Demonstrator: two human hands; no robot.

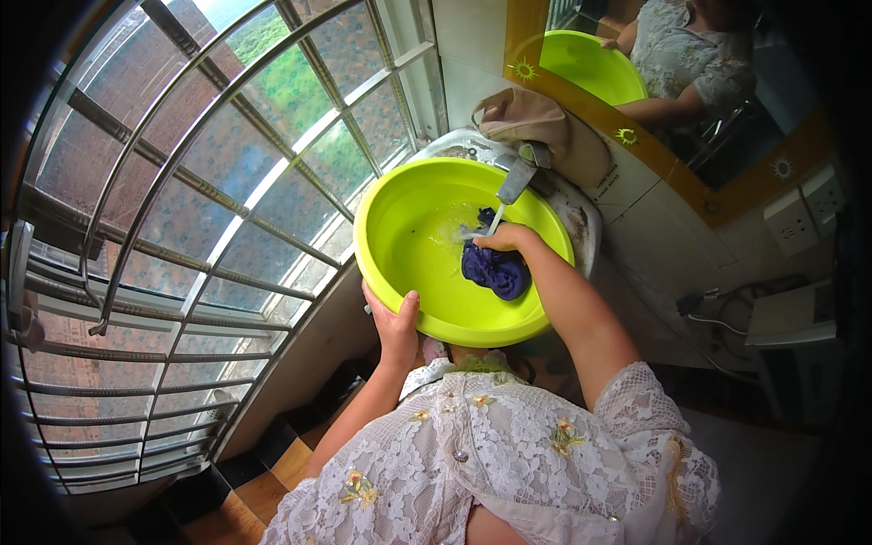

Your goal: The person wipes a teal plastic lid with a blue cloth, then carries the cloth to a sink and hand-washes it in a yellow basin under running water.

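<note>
My left hand [395, 321] grips the near left rim of a lime-green plastic basin [409, 272], its thumb over the edge. Inside the basin, my right hand [509, 240] is closed on a wet, dark blue-purple cloth [496, 272] that lies bunched against the right part of the bottom. From a metal faucet [518, 178] above the back right rim, water runs down onto the cloth beside my fingers. Shallow, bubbly water [453, 221] shows in the basin. The basin rests over a white washbasin [582, 228].
A beige cloth [523, 116] is draped behind the faucet. An orange-framed mirror [715, 136] hangs on the right wall near power sockets [793, 221] and a dark plug with cables [691, 303]. Metal window bars [272, 157] stand at the left.
</note>
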